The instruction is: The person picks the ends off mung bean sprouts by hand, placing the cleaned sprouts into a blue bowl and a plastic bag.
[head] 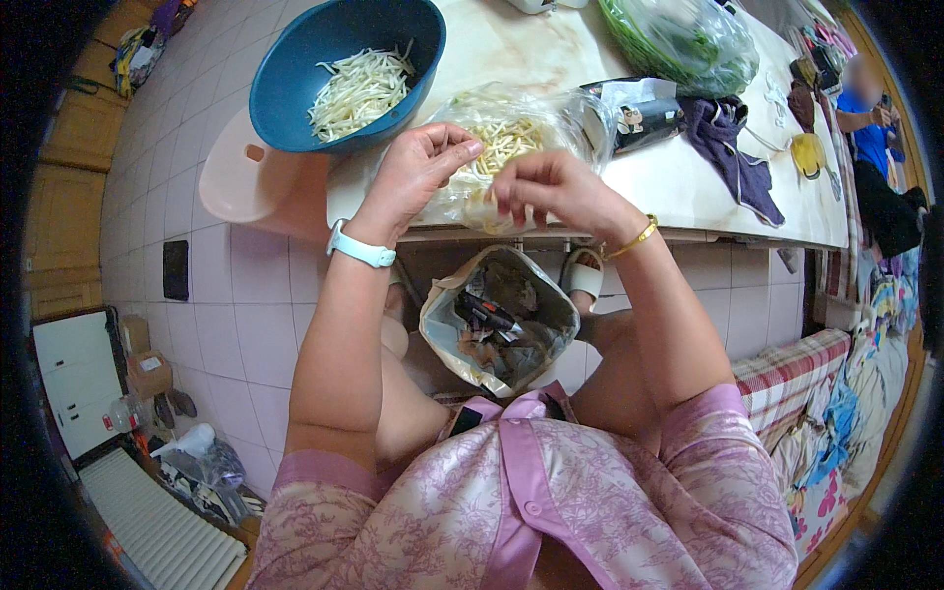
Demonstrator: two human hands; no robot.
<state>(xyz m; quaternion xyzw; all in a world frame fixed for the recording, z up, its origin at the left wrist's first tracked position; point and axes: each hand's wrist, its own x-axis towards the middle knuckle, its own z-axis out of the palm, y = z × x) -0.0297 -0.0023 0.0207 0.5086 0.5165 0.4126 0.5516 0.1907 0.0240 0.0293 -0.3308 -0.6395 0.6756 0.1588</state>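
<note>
My left hand [425, 164], with a pale green watch on its wrist, is raised over the table edge with thumb and index finger pinched together; what lies between them is too small to tell. Blurred and with bent fingers, my right hand [549, 193] hovers just beside it, above the near edge of a clear plastic bag [568, 110]. Bean sprouts [509, 141] lie in that open bag. At the upper left, a deep blue plastic basin [280, 88] holds a pile of white bean sprouts [361, 92]. Below my hands, between my legs, stands an open waste bag [442, 324] with refuse in it.
A bag of green vegetables [686, 44], a dark printed package [638, 114], a purple cloth [734, 151] and a yellow object [807, 155] lie on the marbled table [796, 214]. A pink plastic stool [240, 177] stands under the basin. Another person [870, 125] is at the far right.
</note>
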